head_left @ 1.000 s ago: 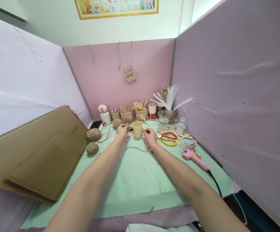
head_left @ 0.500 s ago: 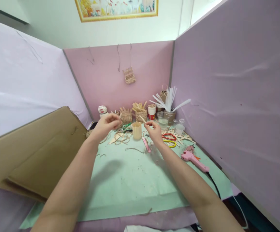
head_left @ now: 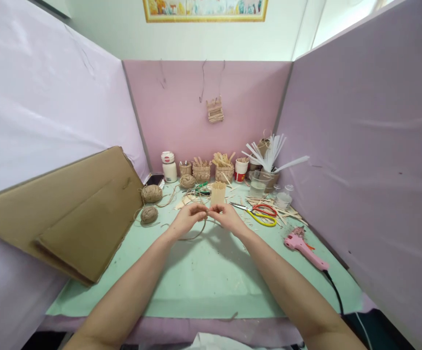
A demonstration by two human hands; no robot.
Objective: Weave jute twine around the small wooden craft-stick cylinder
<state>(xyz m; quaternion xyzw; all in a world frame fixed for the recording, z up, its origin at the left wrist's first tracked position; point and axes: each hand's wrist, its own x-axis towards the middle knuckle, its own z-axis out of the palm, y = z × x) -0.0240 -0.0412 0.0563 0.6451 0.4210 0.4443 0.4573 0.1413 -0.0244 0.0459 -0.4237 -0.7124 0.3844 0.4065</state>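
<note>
In front of a small cup made of flat wooden sticks (head_left: pixel 218 193), my two hands meet fingertip to fingertip. My left hand (head_left: pixel 191 216) is closed in a pinch on a piece of brown twine (head_left: pixel 198 234), which curls down below the fingers. My right hand (head_left: pixel 228 217) pinches the same twine just beside it. The fingers cover most of the held part. To the right of my right hand lie scissors (head_left: pixel 261 214) with one red and one yellow handle.
Twine balls (head_left: pixel 149 215) lie at left beside a leaning cardboard sheet (head_left: pixel 87 214). A pink glue gun (head_left: pixel 307 250) with its cord lies at right. Along the back stand a white jar (head_left: pixel 169 167), stick-filled baskets (head_left: pixel 224 172), a paper cup (head_left: pixel 241 171) and a clear cup (head_left: pixel 258 184).
My hands, apart and raised before, have come down and together in front of the stick cup. The twine that lay on the table is now between my fingers. The view has shifted left.
</note>
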